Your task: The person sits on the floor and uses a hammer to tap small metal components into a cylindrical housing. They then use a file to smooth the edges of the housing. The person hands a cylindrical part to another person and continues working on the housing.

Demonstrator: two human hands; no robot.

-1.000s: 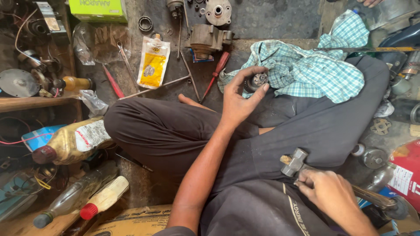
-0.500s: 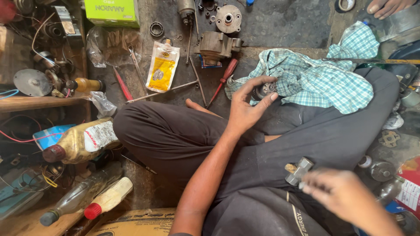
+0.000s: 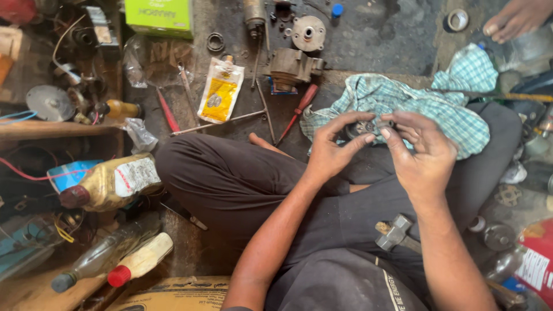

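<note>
Cluttered floor; small metal part (image 3: 368, 125) pinched between left hand (image 3: 334, 151) (right hand (image 3: 423, 154) too).

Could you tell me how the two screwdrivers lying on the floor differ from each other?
The left screwdriver has a slim bright red handle and lies by the clear plastic bag; the right screwdriver has a thicker, darker red handle and lies beside the checked cloth. Both lie slanted on the floor, untouched.
</note>
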